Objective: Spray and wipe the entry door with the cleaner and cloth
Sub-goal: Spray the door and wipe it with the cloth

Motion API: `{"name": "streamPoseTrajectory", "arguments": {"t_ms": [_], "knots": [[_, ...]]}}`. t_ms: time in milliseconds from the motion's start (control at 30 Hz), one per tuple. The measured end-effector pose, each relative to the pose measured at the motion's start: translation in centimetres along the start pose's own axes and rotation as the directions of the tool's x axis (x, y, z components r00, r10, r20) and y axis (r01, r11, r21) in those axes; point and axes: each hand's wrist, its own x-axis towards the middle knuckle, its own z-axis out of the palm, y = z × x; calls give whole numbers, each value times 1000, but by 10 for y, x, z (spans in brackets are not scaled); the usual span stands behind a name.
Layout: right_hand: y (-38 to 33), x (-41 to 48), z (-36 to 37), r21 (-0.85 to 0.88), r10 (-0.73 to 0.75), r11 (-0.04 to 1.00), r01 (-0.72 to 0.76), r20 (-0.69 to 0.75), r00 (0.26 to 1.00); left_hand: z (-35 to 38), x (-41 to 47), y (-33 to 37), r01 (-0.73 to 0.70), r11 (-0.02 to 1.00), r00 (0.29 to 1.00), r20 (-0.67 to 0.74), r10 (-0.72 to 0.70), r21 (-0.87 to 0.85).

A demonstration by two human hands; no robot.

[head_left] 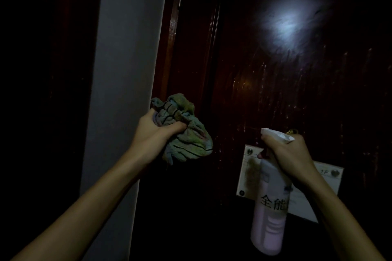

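Your left hand (156,131) grips the bunched cloth (186,131) beside the wet, streaked door (286,82). Your right hand (288,154) clasps the sprayer (270,203), nozzle toward the door, before a white plate (331,180).

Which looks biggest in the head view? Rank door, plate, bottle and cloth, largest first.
1. door
2. plate, partly hidden behind the bottle
3. bottle, nearer the camera, so its rank against the plate is unsure
4. cloth
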Motion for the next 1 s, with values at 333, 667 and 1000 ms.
{"name": "streamPoseTrajectory", "arguments": {"t_ms": [333, 667, 1000], "knots": [[-26, -3, 0, 13, -112, 993, 114, -112, 987, 2, -5, 3, -52, 999, 998, -22, 52, 3], [-28, -5, 0, 31, -48, 998, 51, -92, 995, -1, -6, 0, -46, 999, 999, -16, 46, -11], [-6, -25, 5, -33, -24, 999, 23, -26, 999, -6, -11, -16, -20, 1000, 999, -25, 20, 2]]}}
